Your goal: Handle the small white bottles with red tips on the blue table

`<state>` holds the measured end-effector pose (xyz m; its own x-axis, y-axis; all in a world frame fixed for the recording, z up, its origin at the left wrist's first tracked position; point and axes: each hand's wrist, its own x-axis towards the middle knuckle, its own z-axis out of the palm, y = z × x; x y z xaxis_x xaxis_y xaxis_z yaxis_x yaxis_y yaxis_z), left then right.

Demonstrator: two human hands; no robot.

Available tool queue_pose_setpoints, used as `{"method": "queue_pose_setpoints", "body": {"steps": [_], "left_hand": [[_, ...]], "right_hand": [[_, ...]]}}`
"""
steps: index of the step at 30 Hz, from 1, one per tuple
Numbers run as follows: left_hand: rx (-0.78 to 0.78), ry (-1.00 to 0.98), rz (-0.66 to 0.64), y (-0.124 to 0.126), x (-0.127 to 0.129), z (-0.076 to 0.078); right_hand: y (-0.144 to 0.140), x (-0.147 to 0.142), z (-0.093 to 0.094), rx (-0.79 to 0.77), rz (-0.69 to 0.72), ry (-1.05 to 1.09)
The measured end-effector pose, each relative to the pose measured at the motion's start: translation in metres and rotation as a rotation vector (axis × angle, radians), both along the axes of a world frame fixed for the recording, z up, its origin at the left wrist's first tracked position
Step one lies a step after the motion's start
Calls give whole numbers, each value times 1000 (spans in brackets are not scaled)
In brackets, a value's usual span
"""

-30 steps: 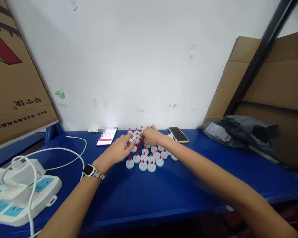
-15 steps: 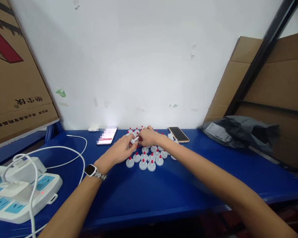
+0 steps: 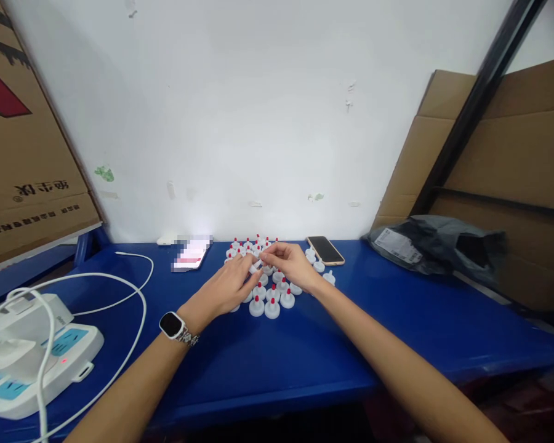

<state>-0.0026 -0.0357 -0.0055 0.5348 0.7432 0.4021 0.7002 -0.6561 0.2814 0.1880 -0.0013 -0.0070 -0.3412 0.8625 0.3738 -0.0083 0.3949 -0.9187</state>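
Observation:
A cluster of several small white caps with red tips [image 3: 272, 304] stands on the blue table [image 3: 277, 351] near the back wall. My left hand [image 3: 228, 284], with a watch on its wrist, pinches one white cap [image 3: 257, 266] above the cluster. My right hand [image 3: 290, 263] meets it from the right, its fingertips pinched on the tip of the same cap. Loose red tips lie partly hidden behind my fingers.
A lit phone [image 3: 190, 254] lies at the back left of the caps, a dark phone [image 3: 325, 250] at the back right. A white power strip with plugs and cables [image 3: 25, 357] sits at the left. A grey mailing bag [image 3: 436, 243] and cardboard [image 3: 503, 160] stand at the right.
Both hands have drawn back a little toward me from the far side of the cluster, still joined on the cap. The view has shifted slightly right.

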Motion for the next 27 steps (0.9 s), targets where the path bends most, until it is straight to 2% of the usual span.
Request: {"method": "queue_pose_setpoints", "body": {"steps": [2, 4, 10, 16, 22, 27], "left_hand": [[4, 12, -10, -1, 1, 0], [21, 12, -19, -1, 0, -1], [87, 52, -68, -2, 2, 0], [134, 52, -109, 1, 4, 7], [57, -160, -10, 14, -14, 8], [123, -105, 82, 24, -33, 5]], "right_hand": [[-2, -2, 0, 16, 25, -23], [-4, -2, 0, 53, -7, -74], [-15, -3, 0, 361, -108, -437], [-20, -11, 2, 432, -182, -437], [-7, -13, 12, 469, -365, -505], [20, -8, 13, 495, -308, -751]]}}
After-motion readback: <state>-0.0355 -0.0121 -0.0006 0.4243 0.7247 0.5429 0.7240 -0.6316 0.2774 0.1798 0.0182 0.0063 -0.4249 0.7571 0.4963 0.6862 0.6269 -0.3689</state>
